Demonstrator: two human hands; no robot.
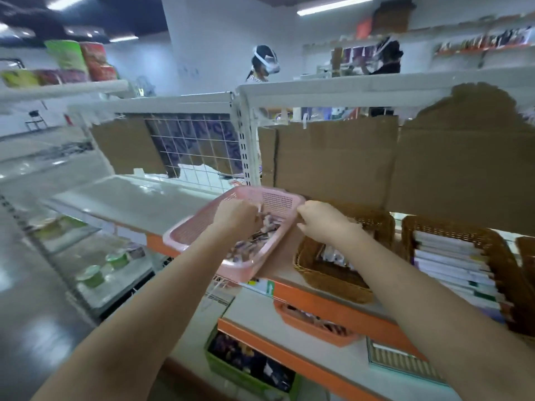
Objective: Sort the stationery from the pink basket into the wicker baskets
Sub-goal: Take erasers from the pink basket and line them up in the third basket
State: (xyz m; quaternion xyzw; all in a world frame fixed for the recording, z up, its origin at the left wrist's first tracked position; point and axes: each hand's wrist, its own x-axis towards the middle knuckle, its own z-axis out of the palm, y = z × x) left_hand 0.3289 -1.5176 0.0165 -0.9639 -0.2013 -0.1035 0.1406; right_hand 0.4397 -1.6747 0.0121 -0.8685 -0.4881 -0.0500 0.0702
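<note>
Looking down from the head camera, the pink basket [231,227] sits on the shelf [124,198], tilted across its front edge with its long axis running from near left to far right. Small stationery [254,244] lies heaped along the right side of the basket, blurred too much to name piece by piece.

The left hand [236,217] is down inside the basket, directly over the far end of that heap, so the pieces lie just under and to the right of its fingers [254,218]. Those fingers are curled and seem to pinch a small pale piece that sticks up beside them; what the piece is I cannot tell.

The right hand [324,219] hovers at the basket's right rim, between it and the nearer wicker basket [333,273], which stands just beside the pink one and already holds a few pale items. Its fingers are bent inward with the tips drawn together; whether they hold anything I cannot tell.

A second wicker basket [492,250], farther right, is filled with a row of white-edged booklets. Judging from this, the left hand is nearer the stationery, and the right nearer the drop point, which lies right and slightly toward the person from the heap.
</note>
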